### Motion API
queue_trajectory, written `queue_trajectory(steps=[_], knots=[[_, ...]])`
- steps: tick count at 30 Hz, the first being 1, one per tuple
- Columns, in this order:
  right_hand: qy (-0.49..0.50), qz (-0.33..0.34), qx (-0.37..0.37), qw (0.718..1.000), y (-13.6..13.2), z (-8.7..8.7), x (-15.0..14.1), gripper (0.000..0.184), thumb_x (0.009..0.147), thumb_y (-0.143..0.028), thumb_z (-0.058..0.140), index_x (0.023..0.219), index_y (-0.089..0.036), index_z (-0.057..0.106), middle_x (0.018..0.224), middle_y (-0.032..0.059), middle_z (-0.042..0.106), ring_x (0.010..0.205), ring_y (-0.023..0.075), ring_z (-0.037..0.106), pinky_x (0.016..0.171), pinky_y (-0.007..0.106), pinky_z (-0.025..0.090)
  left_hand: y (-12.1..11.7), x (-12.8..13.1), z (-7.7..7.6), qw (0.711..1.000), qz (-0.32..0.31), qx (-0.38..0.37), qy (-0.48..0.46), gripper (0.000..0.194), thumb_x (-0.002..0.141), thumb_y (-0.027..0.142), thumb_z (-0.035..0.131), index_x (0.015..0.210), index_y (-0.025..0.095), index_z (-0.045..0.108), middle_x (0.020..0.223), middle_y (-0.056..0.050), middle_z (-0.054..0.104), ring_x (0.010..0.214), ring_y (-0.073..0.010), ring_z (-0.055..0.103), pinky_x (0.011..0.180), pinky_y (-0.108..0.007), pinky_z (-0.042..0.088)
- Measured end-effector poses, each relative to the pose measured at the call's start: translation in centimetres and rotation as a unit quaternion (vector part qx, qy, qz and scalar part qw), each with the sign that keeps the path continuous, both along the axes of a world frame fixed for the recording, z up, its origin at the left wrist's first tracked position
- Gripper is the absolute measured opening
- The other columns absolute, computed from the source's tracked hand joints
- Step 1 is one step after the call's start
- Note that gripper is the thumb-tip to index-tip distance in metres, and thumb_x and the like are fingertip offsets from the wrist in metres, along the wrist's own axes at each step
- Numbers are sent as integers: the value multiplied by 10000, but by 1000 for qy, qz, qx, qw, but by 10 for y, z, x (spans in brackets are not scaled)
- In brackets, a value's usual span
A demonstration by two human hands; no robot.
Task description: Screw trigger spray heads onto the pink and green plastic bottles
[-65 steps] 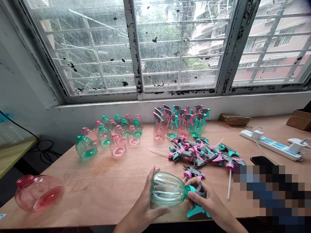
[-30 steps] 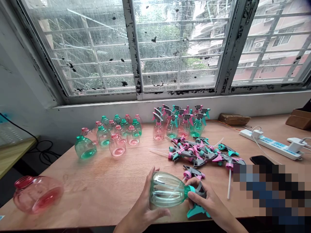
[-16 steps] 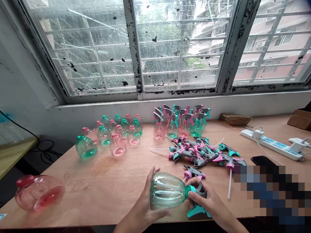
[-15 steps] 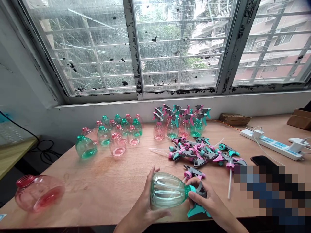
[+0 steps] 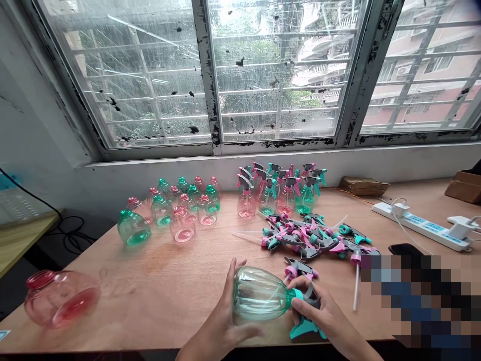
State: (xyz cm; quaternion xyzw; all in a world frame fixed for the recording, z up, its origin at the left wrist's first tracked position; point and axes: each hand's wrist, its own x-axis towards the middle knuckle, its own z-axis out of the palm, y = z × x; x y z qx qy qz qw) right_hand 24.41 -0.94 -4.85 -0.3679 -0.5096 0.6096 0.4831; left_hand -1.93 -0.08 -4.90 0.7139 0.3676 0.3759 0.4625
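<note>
A clear green spray bottle (image 5: 260, 293) lies on its side in the air above the table's front edge, its base to the left. My left hand (image 5: 229, 311) cups that base with the thumb below and the fingers behind. At the neck, my right hand (image 5: 315, 306) is closed around the teal collar of a grey and teal spray head (image 5: 306, 326), which sits on the bottle's mouth. Just beyond my right hand lies a loose pink and grey spray head (image 5: 300, 269). Behind it spreads a pile of pink, teal and grey spray heads (image 5: 300, 235).
Open pink and green bottles (image 5: 184, 225) stand at the back left; one pink bottle (image 5: 62, 299) is at the front left. Several bottles with spray heads (image 5: 283, 195) stand by the wall. A power strip (image 5: 423, 225), phone (image 5: 406, 249) and cardboard box (image 5: 466, 185) are on the right.
Almost nothing differs. The bottle stays between both hands, and my left thumb has shifted slightly below it. The view has moved a little.
</note>
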Motion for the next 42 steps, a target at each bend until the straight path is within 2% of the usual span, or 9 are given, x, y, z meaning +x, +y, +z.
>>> queue_trajectory(steps=[3,7,10,15,20,30,34,39,42], knots=[[-6,-11,11,1000,1,-3,0,367,805,-482,784,979,-193,639,607,-25,682,568,158,609,559,264,470,-2,0,1,1000,-6,-18,-21,1223,802,466,790,1560,341,-161,1686,-123,27,1543,-352,84,1247,-536,106],[-14,-22,11,1000,0,-3,-1,390,788,-511,786,976,-198,651,607,-26,671,567,170,608,557,278,464,-3,0,6,1000,-1,-4,-1,1121,802,462,788,1587,321,-1,1679,-104,57,1539,-352,89,1256,-522,86],[-7,-20,5,1000,0,-1,-1,397,790,-514,784,979,-195,643,601,-25,673,555,169,612,557,280,471,-2,0,8,1000,2,16,8,1086,802,426,795,1583,331,46,1670,-98,94,1534,-360,103,1256,-518,107],[3,-17,7,1000,0,1,-2,391,793,-505,787,982,-196,640,592,-32,667,547,166,615,551,277,479,-1,0,7,1000,2,22,22,1046,845,336,764,1573,382,15,1675,-88,88,1528,-362,134,1248,-548,103],[7,-17,5,1000,-1,2,-2,378,795,-500,789,972,-200,642,599,-32,677,554,172,630,555,274,484,-2,1,8,1000,9,9,19,1064,841,304,769,1573,377,1,1674,-101,97,1522,-360,163,1243,-553,128],[-3,-1,6,1000,0,1,0,339,829,-470,768,993,-208,628,631,-30,695,576,167,632,561,268,487,-2,2,6,1000,17,8,15,1093,817,272,782,1578,365,4,1675,-92,103,1523,-350,170,1245,-532,164],[6,0,10,1000,0,0,1,340,828,-467,771,997,-208,629,612,-43,679,566,156,625,554,254,477,-1,2,5,1000,10,7,15,1097,812,265,788,1582,352,13,1674,-96,122,1529,-349,152,1253,-538,122],[1,-1,2,1000,-1,2,1,353,817,-476,779,988,-206,628,625,-34,688,570,161,627,554,258,480,-2,1,7,1000,10,-9,14,1097,815,257,788,1578,362,7,1669,-100,126,1506,-352,225,1243,-527,177],[6,1,-1,1000,-1,3,1,360,814,-482,779,991,-208,626,611,-40,675,569,165,626,560,263,482,-2,1,8,1000,8,-11,21,1096,820,259,787,1573,375,-1,1669,-92,129,1510,-347,215,1246,-528,156]])
